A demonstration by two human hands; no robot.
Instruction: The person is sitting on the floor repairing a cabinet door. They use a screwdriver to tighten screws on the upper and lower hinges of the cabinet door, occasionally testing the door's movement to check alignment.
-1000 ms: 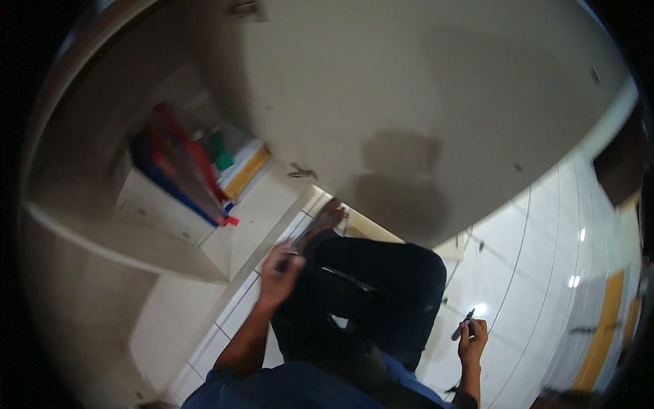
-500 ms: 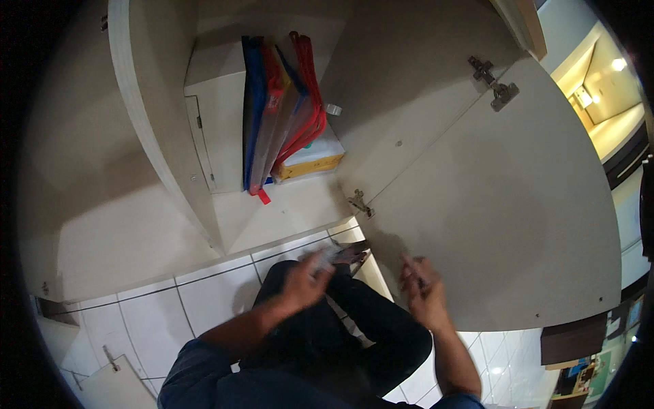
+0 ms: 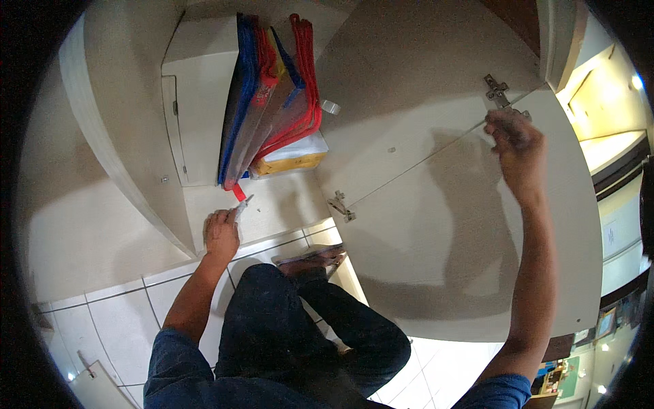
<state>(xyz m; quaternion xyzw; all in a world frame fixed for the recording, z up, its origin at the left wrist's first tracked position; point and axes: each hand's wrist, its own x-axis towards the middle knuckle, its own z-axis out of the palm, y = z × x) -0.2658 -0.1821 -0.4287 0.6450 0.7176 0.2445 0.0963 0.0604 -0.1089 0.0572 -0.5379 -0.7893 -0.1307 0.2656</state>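
Observation:
My left hand (image 3: 221,234) rests at the front of the cabinet's bottom shelf (image 3: 283,204). Its fingers are closed around a small whitish tube-like thing (image 3: 241,207) with a thin grey tip pointing toward the shelf. My right hand (image 3: 519,153) is raised beside the upper metal hinge (image 3: 498,90) of the open cabinet door (image 3: 436,252). Those fingers are curled together at the hinge's lower part; what they hold or press is too hidden to make out. A lower hinge (image 3: 342,206) joins the door and side panel near the shelf.
Blue-edged and red-edged zip folders (image 3: 272,102) stand on the shelf, by a yellow-and-white package (image 3: 291,162) and a white box (image 3: 204,116). A vertical divider (image 3: 116,136) rises at left. My crossed legs (image 3: 272,327) are on the tiled floor (image 3: 184,300).
My left hand has moved left onto the shelf front. My right hand has risen from low by the door to the upper hinge. The view has shifted slightly.

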